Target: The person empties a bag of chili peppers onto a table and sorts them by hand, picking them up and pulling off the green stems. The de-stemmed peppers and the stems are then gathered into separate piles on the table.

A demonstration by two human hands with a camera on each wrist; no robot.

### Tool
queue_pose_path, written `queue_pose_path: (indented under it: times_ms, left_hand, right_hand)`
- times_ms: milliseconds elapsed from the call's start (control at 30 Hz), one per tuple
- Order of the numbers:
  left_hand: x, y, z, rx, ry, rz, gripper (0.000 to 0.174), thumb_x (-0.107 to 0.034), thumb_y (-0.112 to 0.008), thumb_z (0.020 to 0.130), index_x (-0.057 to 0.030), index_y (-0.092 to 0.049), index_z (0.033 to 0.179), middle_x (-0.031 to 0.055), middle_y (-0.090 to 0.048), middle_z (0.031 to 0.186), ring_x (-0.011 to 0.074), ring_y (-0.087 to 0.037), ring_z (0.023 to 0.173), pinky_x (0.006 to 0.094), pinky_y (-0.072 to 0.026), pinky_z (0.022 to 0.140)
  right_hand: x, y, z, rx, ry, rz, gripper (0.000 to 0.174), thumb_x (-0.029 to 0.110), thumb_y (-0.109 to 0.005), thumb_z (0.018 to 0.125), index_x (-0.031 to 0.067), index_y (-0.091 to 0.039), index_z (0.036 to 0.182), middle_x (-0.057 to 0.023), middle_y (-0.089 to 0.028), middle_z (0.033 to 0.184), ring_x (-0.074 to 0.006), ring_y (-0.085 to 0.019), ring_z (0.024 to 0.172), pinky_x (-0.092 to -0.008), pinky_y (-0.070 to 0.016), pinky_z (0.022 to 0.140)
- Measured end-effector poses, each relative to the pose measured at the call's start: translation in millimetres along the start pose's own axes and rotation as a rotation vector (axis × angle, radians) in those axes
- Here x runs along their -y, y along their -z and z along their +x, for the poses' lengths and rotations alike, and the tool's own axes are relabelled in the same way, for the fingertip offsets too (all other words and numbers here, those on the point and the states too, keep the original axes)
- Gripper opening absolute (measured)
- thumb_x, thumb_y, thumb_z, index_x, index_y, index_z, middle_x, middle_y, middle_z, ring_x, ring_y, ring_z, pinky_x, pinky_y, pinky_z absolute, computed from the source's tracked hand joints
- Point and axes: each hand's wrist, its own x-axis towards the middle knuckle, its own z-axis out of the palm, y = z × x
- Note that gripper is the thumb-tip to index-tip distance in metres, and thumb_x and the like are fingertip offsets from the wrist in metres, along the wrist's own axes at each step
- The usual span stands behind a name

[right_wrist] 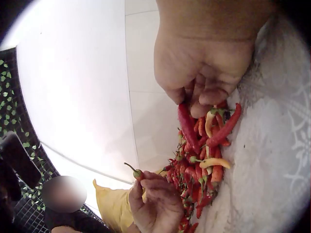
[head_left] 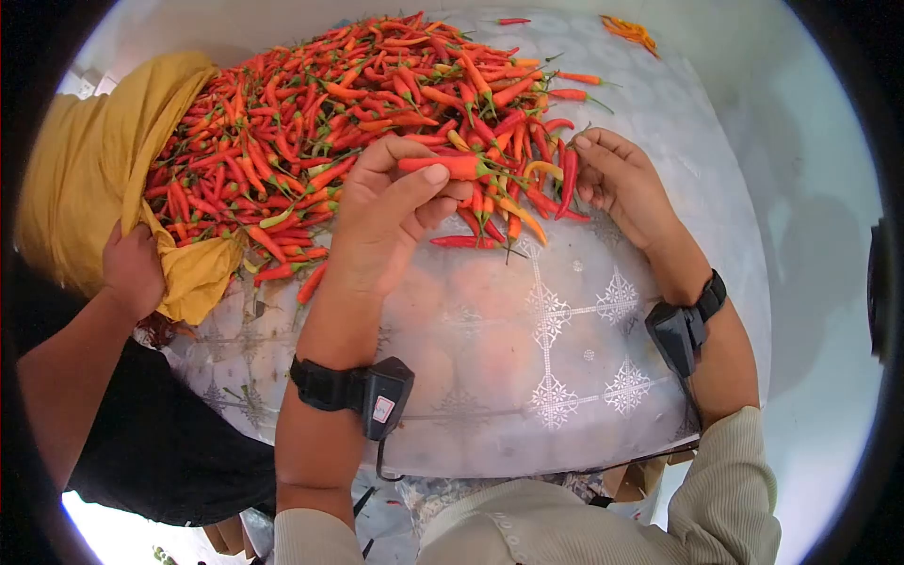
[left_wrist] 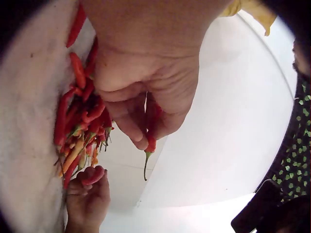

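Observation:
My left hand (head_left: 377, 212) holds a red chili pepper (head_left: 457, 168) between thumb and fingers above the front of the pile. In the left wrist view this chili's green stem (left_wrist: 146, 167) sticks out past the fingertips. To the right, my right hand (head_left: 629, 188) pinches another red chili (head_left: 569, 184) near its stem end. This second chili (right_wrist: 186, 127) hangs from the fingertips in the right wrist view, tip down beside the pile. Between and behind both hands lies a large heap of chilies (head_left: 330, 104), mostly red, with some orange and yellow ones.
A patterned plastic-covered table (head_left: 471, 377) carries the heap. At the left, another person's hand (head_left: 134, 268) grips a yellow cloth (head_left: 113, 160) beside the chilies. A few orange chilies (head_left: 631, 34) lie apart at the far right, near a pale wall (head_left: 810, 188).

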Motion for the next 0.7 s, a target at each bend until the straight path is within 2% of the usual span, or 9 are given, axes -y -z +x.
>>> queue_pose_path:
  times_ms: [100,200,300,333,400,500,600,700]
  left_hand:
    - [-3,2,1,-0.058,0.001,0.062,0.013,0.002,-0.061,0.083,-0.0049,-0.056,0.093,0.0122,-0.068,0.090,0.0184,-0.068,0.074,0.0241,-0.0561,0.061]
    - [-8,5,-1,-0.264,-0.123,0.139,0.011,0.000,-0.060,0.082,-0.0055,-0.055,0.091,0.0096,-0.066,0.089,0.0162,-0.066,0.067,0.0232,-0.0523,0.056]
    - [-1,21,6,-0.588,-0.341,0.713,0.018,-0.002,-0.061,0.079,-0.0052,-0.058,0.096,0.0099,-0.062,0.098,0.0199,-0.062,0.087,0.0298,-0.0521,0.071]
    - [0,23,5,-0.600,-0.475,1.055,0.019,-0.004,-0.062,0.078,-0.0056,-0.060,0.097,0.0103,-0.061,0.101,0.0216,-0.059,0.092,0.0322,-0.0502,0.076]
    - [-1,23,4,-0.581,-0.740,1.742,0.021,-0.006,-0.064,0.077,-0.0065,-0.063,0.098,0.0111,-0.059,0.107,0.0249,-0.055,0.102,0.0368,-0.0465,0.084]
    - [1,8,6,-0.342,-0.793,1.744,0.025,-0.012,-0.068,0.073,-0.0114,-0.065,0.098,0.0079,-0.057,0.107,0.0297,-0.047,0.111,0.0446,-0.0349,0.096]
    - [9,4,10,-0.098,-0.723,1.784,0.024,-0.017,-0.070,0.075,-0.0100,-0.065,0.097,0.0062,-0.059,0.107,0.0294,-0.049,0.109,0.0433,-0.0361,0.095]
    - [18,10,13,-0.020,-0.674,1.659,0.024,-0.017,-0.069,0.076,-0.0076,-0.064,0.097,0.0069,-0.062,0.101,0.0311,-0.051,0.107,0.0445,-0.0367,0.094]
  right_hand:
    - [-1,-1,0,-0.016,0.013,0.005,0.018,0.024,-0.056,0.092,0.0069,-0.060,0.094,0.0029,-0.056,0.072,-0.0053,-0.051,0.055,-0.0190,-0.0358,0.047]
    - [-3,1,1,-0.038,0.019,0.003,0.018,0.025,-0.057,0.091,0.0066,-0.060,0.093,0.0027,-0.057,0.073,-0.0055,-0.052,0.054,-0.0189,-0.0358,0.047]
    - [-1,-2,0,-0.045,0.012,0.016,0.018,0.025,-0.058,0.091,0.0069,-0.060,0.092,0.0029,-0.057,0.073,-0.0056,-0.052,0.054,-0.0187,-0.0359,0.047]
    - [-1,-2,0,-0.041,0.010,0.017,0.018,0.025,-0.058,0.091,0.0071,-0.060,0.092,0.0031,-0.057,0.073,-0.0056,-0.052,0.054,-0.0187,-0.0360,0.047]
    - [-2,0,1,-0.033,0.006,0.018,0.017,0.024,-0.058,0.091,0.0075,-0.061,0.093,0.0035,-0.057,0.074,-0.0055,-0.052,0.054,-0.0185,-0.0361,0.047]
    - [-3,0,1,-0.036,0.002,0.017,0.016,0.024,-0.058,0.091,0.0080,-0.061,0.093,0.0041,-0.056,0.073,-0.0051,-0.052,0.055,-0.0184,-0.0361,0.047]
    - [-3,0,1,-0.034,0.011,0.010,0.016,0.024,-0.058,0.091,0.0082,-0.061,0.093,0.0043,-0.056,0.074,-0.0049,-0.052,0.055,-0.0184,-0.0364,0.048]
    - [-3,0,2,-0.015,0.020,0.000,0.017,0.024,-0.058,0.091,0.0080,-0.061,0.094,0.0042,-0.056,0.072,-0.0049,-0.052,0.055,-0.0186,-0.0364,0.048]
